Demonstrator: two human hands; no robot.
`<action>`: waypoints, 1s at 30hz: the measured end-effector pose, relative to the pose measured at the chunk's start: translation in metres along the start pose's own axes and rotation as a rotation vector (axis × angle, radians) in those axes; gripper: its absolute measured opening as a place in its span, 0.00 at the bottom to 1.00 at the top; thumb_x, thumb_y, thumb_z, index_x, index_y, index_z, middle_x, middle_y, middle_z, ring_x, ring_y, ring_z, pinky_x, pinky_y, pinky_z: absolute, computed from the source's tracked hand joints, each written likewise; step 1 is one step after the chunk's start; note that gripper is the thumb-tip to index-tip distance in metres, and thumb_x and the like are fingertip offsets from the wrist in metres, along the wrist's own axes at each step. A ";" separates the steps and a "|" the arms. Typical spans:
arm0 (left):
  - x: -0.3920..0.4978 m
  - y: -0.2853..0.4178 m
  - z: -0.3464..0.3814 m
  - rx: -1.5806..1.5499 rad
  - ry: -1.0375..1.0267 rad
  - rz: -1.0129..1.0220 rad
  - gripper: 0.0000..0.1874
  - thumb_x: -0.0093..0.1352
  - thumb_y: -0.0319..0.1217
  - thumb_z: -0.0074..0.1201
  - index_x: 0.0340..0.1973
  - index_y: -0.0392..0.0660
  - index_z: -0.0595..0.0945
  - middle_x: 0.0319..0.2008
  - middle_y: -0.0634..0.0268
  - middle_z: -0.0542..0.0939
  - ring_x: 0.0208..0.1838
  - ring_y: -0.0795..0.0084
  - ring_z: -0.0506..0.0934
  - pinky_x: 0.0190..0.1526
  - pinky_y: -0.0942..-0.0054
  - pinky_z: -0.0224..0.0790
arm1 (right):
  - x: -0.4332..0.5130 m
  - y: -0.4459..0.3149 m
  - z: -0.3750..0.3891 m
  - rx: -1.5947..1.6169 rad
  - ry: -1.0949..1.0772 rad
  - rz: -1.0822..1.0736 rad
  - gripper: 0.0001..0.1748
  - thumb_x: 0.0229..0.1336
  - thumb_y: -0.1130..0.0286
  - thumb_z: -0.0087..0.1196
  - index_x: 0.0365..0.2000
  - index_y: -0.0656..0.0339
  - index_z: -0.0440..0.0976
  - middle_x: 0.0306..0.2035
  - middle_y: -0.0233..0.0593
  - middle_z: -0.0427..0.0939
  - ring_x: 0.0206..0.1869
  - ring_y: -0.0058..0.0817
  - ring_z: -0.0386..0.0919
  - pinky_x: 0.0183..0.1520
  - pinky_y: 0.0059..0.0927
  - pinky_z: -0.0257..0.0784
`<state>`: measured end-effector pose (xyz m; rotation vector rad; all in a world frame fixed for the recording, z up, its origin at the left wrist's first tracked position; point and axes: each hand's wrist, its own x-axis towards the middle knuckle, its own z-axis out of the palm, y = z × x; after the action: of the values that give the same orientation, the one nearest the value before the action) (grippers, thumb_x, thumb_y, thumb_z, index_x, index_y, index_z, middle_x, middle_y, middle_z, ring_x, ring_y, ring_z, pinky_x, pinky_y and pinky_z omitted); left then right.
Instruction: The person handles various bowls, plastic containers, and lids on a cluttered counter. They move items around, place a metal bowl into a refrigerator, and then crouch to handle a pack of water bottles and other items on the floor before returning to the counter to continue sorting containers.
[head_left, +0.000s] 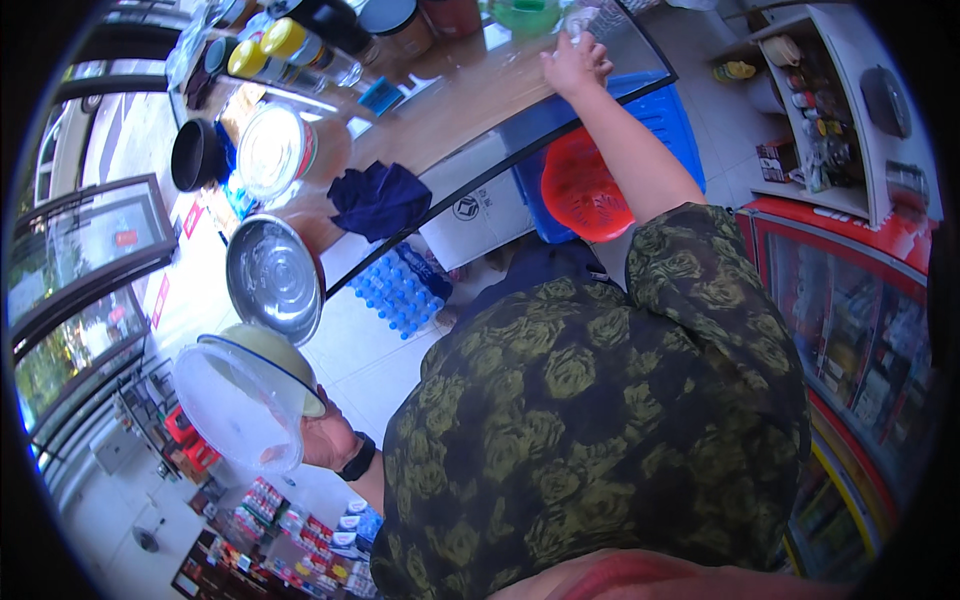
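Observation:
My left hand (331, 436), with a dark band at the wrist, holds a pale green bowl (279, 352) with a blue rim together with a translucent round plastic lid (225, 409). Both are tilted on edge, to the left of my body. My right hand (576, 66) reaches over the far right part of the glass-topped table (480, 97). Its fingers are at a crumpled piece of clear plastic (581, 21), beside a green container (527, 11); whether they grip it, I cannot tell.
A metal basin (276, 274) overhangs the table's near left corner. Near it are a dark blue cloth (381, 199), a large round-lidded tub (271, 150) and yellow-capped jars (281, 41). Below stand a red plastic basket (581, 187), a carton (480, 210) and packed water bottles (397, 292).

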<state>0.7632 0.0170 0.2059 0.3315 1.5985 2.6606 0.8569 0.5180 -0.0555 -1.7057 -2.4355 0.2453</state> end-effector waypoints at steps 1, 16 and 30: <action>-0.005 0.001 -0.003 -0.018 0.005 -0.010 0.50 0.55 0.54 0.65 0.63 0.35 0.61 0.61 0.45 0.67 0.63 0.48 0.68 0.59 0.48 0.67 | -0.010 -0.018 0.004 0.011 -0.043 -0.056 0.29 0.55 0.55 0.52 0.58 0.42 0.64 0.61 0.45 0.56 0.61 0.52 0.55 0.58 0.58 0.54; -0.022 0.021 -0.127 -0.404 0.073 -0.303 0.53 0.51 0.55 0.68 0.63 0.38 0.62 0.61 0.52 0.68 0.62 0.53 0.69 0.61 0.49 0.65 | -0.109 -0.118 0.008 0.318 -0.637 -1.129 0.30 0.40 0.78 0.52 0.47 0.38 0.78 0.53 0.32 0.70 0.58 0.35 0.65 0.57 0.46 0.56; -0.034 0.047 -0.162 -0.294 0.247 -0.192 0.55 0.49 0.59 0.67 0.62 0.39 0.63 0.63 0.55 0.66 0.63 0.54 0.67 0.62 0.50 0.64 | -0.146 -0.141 -0.002 -0.054 -0.277 -0.736 0.27 0.48 0.70 0.57 0.52 0.42 0.73 0.62 0.42 0.59 0.63 0.46 0.54 0.61 0.57 0.49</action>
<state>0.7699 -0.1506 0.1678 -0.1549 1.1838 2.8111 0.7778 0.3334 -0.0273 -0.7190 -3.0869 0.3275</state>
